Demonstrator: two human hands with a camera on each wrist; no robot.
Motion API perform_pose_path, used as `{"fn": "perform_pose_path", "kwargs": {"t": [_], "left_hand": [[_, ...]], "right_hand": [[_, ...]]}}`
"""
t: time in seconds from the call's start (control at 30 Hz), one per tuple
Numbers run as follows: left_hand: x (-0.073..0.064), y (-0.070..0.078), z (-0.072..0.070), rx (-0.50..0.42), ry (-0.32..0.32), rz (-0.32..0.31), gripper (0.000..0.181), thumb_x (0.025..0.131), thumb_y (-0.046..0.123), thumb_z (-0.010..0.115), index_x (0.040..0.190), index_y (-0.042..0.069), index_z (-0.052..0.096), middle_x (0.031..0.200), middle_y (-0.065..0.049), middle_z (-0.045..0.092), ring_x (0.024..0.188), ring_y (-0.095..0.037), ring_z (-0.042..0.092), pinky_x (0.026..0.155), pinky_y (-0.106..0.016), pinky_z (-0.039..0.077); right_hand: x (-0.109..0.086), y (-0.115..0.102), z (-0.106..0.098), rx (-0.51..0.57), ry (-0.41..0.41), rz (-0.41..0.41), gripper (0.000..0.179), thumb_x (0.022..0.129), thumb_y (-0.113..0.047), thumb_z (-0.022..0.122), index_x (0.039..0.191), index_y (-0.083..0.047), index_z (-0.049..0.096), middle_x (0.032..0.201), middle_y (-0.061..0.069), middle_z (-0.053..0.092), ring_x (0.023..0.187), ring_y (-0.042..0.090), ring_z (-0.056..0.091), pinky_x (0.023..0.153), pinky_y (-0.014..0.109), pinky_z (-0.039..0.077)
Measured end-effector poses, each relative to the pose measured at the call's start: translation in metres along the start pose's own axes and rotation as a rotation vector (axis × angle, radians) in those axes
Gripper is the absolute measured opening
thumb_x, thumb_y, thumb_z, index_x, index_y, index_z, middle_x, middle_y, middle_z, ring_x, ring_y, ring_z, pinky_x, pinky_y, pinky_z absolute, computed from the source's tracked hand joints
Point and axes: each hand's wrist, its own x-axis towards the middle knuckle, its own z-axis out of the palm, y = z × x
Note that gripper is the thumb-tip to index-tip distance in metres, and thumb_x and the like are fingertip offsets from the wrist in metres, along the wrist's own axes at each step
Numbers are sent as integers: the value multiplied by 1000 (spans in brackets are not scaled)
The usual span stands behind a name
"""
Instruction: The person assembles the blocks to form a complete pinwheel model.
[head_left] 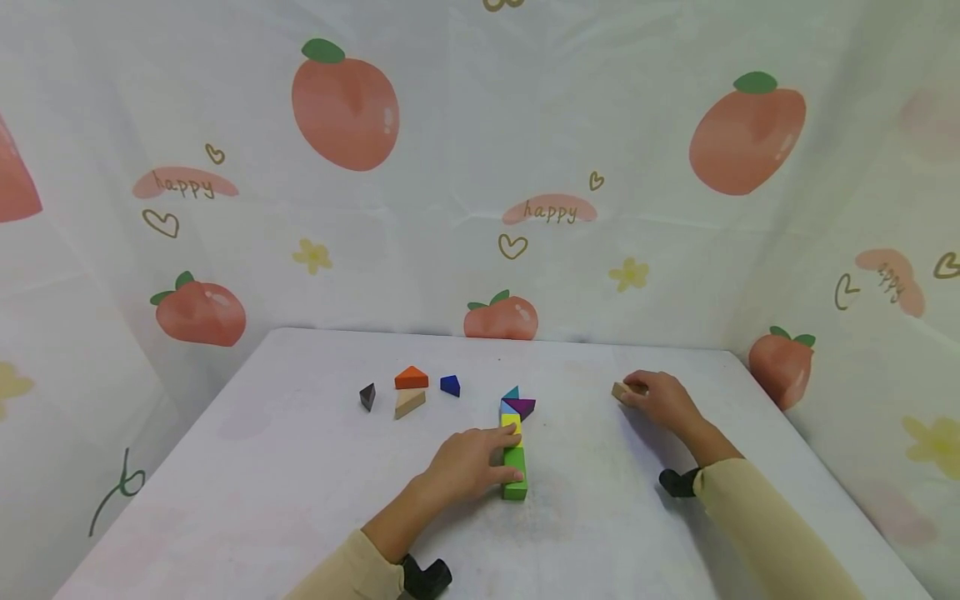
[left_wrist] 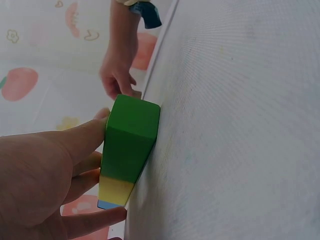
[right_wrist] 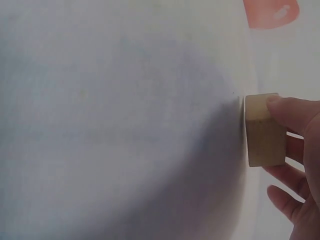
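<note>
On the table lies a row of blocks: a green block (head_left: pixel 515 482) nearest, a yellow block (head_left: pixel 511 425) beyond it, then a light blue triangle (head_left: pixel 507 408), a purple triangle (head_left: pixel 521 406) and a teal triangle (head_left: pixel 512 392). My left hand (head_left: pixel 467 465) rests on this row from the left, thumb at the green block and straight fingers over the yellow one. In the left wrist view the green block (left_wrist: pixel 131 120) is close beside the thumb. Off to the right, my right hand (head_left: pixel 666 406) pinches a plain wooden block (right_wrist: pixel 266 140) between thumb and fingers, close over the table.
Several loose blocks lie left of the row: an orange triangle (head_left: pixel 411 378), a natural wood triangle (head_left: pixel 409 403), a dark blue block (head_left: pixel 450 385) and a dark grey triangle (head_left: pixel 367 397). The white table (head_left: pixel 300 500) meets a peach-printed curtain (head_left: pixel 420 275) behind.
</note>
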Motion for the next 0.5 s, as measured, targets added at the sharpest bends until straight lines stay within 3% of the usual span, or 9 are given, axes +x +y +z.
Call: {"fn": "perform_pose_path", "kwargs": {"t": [0.27, 0.5], "left_hand": [[0, 0, 0, 0, 2, 0, 58, 84, 51, 70, 137, 28, 59, 139, 6, 54, 127, -22, 50, 98, -48, 45], [-1, 2, -2, 3, 1, -1, 58, 84, 50, 71, 137, 28, 59, 139, 6, 55, 127, -22, 51, 97, -48, 45]], "right_hand": [[13, -7, 4, -8, 3, -85, 32, 89, -16, 70, 115, 2, 66, 106, 15, 67, 98, 33, 58, 86, 52, 45], [21, -26, 9, -21, -3, -134, 27, 88, -12, 70, 112, 1, 68, 101, 12, 67, 95, 31, 58, 87, 51, 45]]}}
